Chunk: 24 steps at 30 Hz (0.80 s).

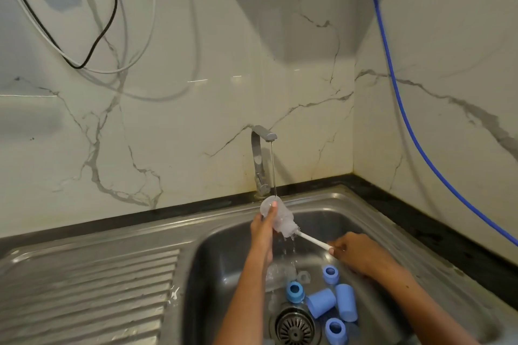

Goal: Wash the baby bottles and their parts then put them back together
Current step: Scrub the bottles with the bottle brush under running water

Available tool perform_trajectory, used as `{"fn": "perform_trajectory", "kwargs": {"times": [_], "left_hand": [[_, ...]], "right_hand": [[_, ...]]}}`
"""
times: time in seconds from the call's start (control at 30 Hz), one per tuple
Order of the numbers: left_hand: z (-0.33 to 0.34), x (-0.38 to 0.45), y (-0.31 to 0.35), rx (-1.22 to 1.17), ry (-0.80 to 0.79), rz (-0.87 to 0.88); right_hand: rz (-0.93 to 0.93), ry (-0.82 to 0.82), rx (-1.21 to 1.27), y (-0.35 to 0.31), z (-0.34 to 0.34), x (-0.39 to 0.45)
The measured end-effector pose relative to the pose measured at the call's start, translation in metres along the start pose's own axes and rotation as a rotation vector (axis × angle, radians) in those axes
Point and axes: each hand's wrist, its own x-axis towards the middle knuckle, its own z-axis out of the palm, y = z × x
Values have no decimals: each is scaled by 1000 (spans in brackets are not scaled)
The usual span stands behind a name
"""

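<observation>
The left hand (262, 228) grips a clear baby bottle (276, 217), its fingers wrapped around the body, and holds it tilted under the thin stream from the tap (262, 148), mouth pointing down toward the right. The white handle of a bottle brush (311, 239) runs out of that mouth, with the brush head inside, and the right hand (354, 253) pinches the far end of the handle between thumb and fingertips.

To do this step well, I would keep the bottle's mouth low so that the water drains out, twist the brush as it slides in and out, reach the base and the shoulder, and hold the bottle firmly, since wet plastic is likely to slip.

Below the fingers, on the floor of the sink (224, 260) near the drain (294, 328), lie three blue collar rings (294, 291) and two blue caps (321, 302). Just below the left wrist something clear lies in the water, perhaps another bottle, though I cannot tell.
</observation>
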Motion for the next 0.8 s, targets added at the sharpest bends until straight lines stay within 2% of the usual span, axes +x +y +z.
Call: {"fn": "perform_trajectory", "kwargs": {"times": [0.17,0.37,0.5,0.67,0.8], "left_hand": [[-5,-1,4,-484,-54,-210],[-2,5,11,-922,77,-385],[-5,9,13,-1014,97,-491],[1,7,18,-920,112,-584],[3,5,22,-1091,52,-639]], "right_hand": [[10,-9,27,-2,-3,-3],[19,-44,70,-6,-2,-10],[21,-78,66,-7,-4,-14],[18,-93,46,-9,-4,-16],[17,-112,37,-8,-6,-18]]}}
